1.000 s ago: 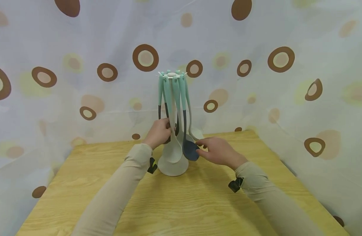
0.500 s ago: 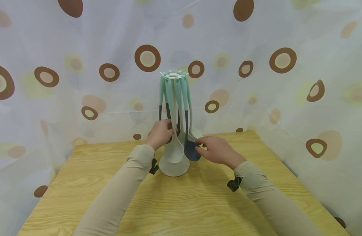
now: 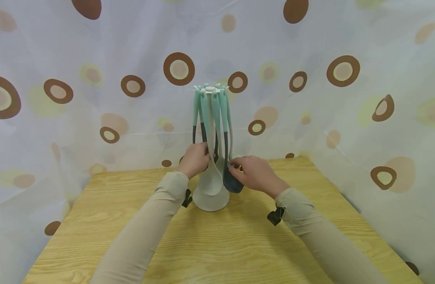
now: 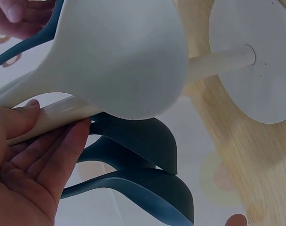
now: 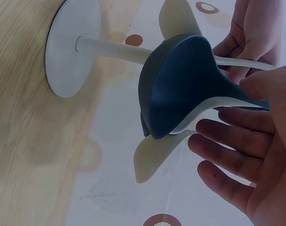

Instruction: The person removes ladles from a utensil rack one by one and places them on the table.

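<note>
A white utensil stand (image 3: pixel 211 202) with a round base stands on the table, hung with several utensils with mint-green handles. My left hand (image 3: pixel 195 159) grips its pole (image 4: pixel 70 110) with thumb and fingers, behind a white ladle (image 3: pixel 210 181). My right hand (image 3: pixel 254 172) is at the right side, thumb and fingers apart around the neck of a dark blue ladle (image 3: pixel 233 183). In the right wrist view this ladle's bowl (image 5: pixel 180 84) faces the camera, and the fingers (image 5: pixel 227 146) are spread, lightly bent. More dark utensils (image 4: pixel 152 188) hang beside the left hand.
The wooden table (image 3: pixel 217 248) ends at a pale curtain (image 3: pixel 146 43) with brown rings, which also closes off the sides. Pale utensils (image 5: pixel 157 157) hang behind the dark blue ladle in the right wrist view.
My right hand has moved left and slightly up, from the edge of the dark blue ladle's bowl to its neck. The left hand stays on the pole; the view has shifted slightly.
</note>
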The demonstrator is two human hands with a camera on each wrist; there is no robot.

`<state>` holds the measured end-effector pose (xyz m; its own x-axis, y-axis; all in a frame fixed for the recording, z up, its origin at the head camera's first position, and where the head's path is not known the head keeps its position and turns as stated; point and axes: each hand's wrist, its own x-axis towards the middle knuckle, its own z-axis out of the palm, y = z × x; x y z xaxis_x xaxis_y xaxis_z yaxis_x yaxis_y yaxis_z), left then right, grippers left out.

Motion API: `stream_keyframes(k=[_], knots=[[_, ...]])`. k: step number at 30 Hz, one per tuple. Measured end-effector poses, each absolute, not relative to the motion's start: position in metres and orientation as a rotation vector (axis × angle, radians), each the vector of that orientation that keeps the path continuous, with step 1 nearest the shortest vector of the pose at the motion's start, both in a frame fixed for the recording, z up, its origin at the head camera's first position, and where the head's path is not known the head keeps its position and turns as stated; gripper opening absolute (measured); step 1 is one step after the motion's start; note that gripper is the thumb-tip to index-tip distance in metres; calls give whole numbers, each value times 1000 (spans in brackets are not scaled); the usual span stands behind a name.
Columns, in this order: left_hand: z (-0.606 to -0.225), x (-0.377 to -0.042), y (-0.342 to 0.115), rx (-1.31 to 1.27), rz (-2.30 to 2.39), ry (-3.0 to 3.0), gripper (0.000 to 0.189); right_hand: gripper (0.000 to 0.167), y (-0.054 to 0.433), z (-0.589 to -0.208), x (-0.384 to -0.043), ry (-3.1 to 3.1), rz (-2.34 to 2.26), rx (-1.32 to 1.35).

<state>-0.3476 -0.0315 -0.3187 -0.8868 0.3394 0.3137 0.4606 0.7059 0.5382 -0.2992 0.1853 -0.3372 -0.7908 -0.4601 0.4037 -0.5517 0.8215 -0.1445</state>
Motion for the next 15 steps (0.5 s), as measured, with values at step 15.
stream_keyframes(k=[15], knots=[[-316, -348, -30, -644, -851, -2738, 14, 24, 164, -330, -314, -2638, 546, 633]])
